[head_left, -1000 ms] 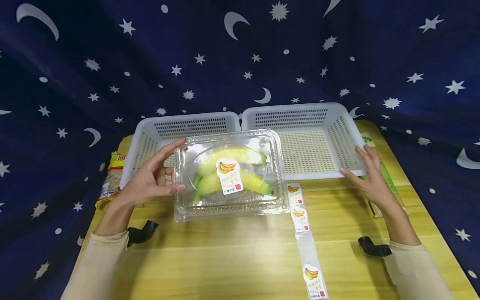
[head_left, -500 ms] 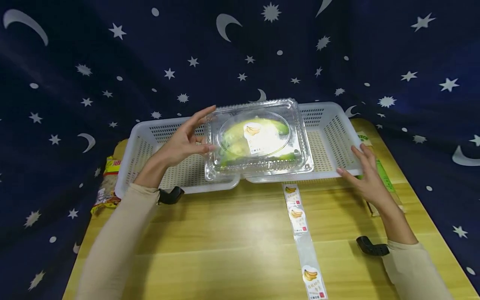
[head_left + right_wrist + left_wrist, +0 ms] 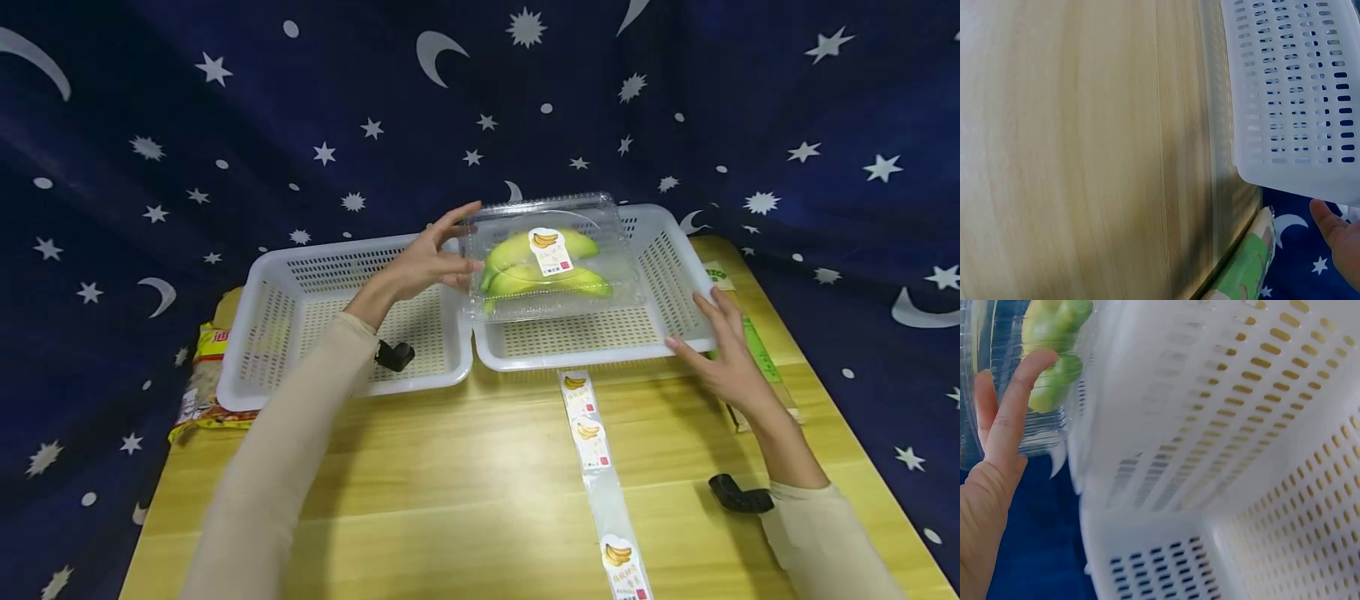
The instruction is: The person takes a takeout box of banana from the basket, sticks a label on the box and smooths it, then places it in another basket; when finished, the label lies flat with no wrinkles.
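Observation:
My left hand [image 3: 423,268] grips the left side of a clear plastic clamshell box [image 3: 626,287], thumb in front and fingers behind. Inside lie two yellow-green bananas [image 3: 551,281]; a white banana label [image 3: 551,252] is stuck on the lid. The box is tilted above the right white basket [image 3: 585,354]. In the left wrist view, fingers [image 3: 1007,422] lie against the box's ribbed side, near the bananas' green ends [image 3: 1057,381]. My right hand [image 3: 729,367] touches the right basket's front right corner with extended fingers; in the right wrist view its thumb [image 3: 1324,215] is beside the rim.
A left white basket [image 3: 348,387] stands beside the right one. A strip of banana labels [image 3: 600,492] lies on the wooden table [image 3: 450,500]. A yellow-red packet [image 3: 202,383] sits at far left, a green package [image 3: 761,350] at far right. A starry curtain [image 3: 375,100] hangs behind.
My left hand has carried the box of bananas rightward and away from me, from in front of the baskets to above the right one. My right hand stays at the basket's corner.

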Tool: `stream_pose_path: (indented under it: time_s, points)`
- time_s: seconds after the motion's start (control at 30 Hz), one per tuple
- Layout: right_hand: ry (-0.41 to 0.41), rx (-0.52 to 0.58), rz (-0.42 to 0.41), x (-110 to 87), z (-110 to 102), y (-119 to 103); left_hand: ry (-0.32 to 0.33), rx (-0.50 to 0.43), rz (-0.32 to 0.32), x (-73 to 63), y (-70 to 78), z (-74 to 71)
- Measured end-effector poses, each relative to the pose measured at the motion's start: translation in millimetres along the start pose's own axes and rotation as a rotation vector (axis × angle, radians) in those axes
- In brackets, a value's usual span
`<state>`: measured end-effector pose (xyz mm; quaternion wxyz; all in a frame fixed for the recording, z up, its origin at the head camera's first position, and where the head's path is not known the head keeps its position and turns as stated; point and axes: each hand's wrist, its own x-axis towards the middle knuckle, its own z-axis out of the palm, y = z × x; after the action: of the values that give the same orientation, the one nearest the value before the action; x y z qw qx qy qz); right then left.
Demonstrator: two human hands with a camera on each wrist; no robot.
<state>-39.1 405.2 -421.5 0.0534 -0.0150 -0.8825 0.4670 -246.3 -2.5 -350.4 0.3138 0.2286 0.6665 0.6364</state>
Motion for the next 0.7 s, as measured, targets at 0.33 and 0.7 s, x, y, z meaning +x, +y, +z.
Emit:
stream_pose_path:
  time_s: [0.33,0.7]
  points:
    - [0.001,-0.011,0.003,-1.3,1.0,2.4,0.0,0.054,-0.073,43.4,-16.3,22.3]
    - [0.007,-0.013,-0.007,-0.9,1.0,1.6,-0.011,0.072,-0.104,65.7,-26.8,38.3]
